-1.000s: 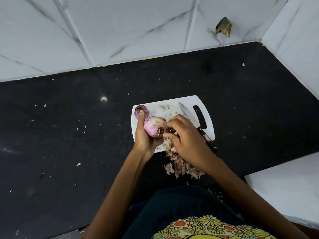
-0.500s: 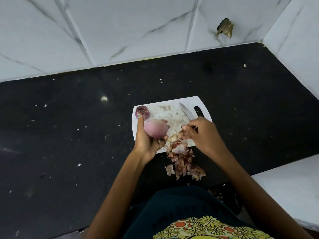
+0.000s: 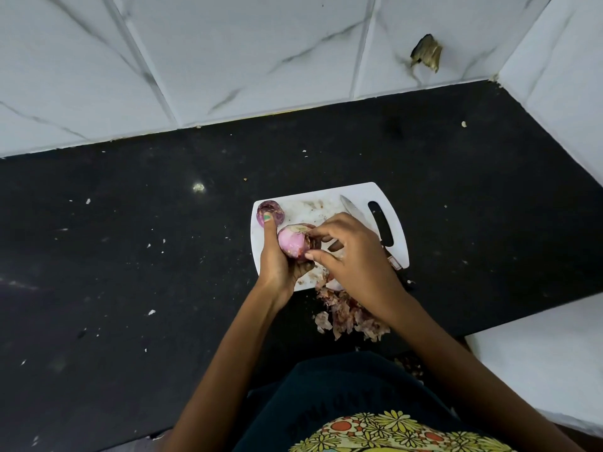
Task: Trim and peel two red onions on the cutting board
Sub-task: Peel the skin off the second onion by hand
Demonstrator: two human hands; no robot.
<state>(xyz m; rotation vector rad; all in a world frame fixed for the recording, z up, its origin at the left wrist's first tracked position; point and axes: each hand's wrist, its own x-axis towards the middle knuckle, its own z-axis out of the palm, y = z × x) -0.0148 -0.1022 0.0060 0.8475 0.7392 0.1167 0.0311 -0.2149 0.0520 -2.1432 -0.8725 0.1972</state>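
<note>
My left hand (image 3: 277, 262) grips a pink, mostly peeled red onion (image 3: 292, 243) just above the white cutting board (image 3: 396, 223). My right hand (image 3: 352, 252) is on the onion's right side, with thumb and fingers pinching at its skin. A second red onion (image 3: 275, 212) lies at the board's far left corner, partly behind my left index finger. A knife (image 3: 354, 208) lies on the board under my right hand, blade tip pointing away from me.
A heap of onion skins (image 3: 349, 313) lies on the black counter (image 3: 130, 256) by the board's near edge. White tiled walls stand at the back and right. A white surface (image 3: 538, 357) borders the counter at the near right.
My right hand dropped a piece of peel onto the heap and has come back to the onion. My left hand has turned the onion a little.
</note>
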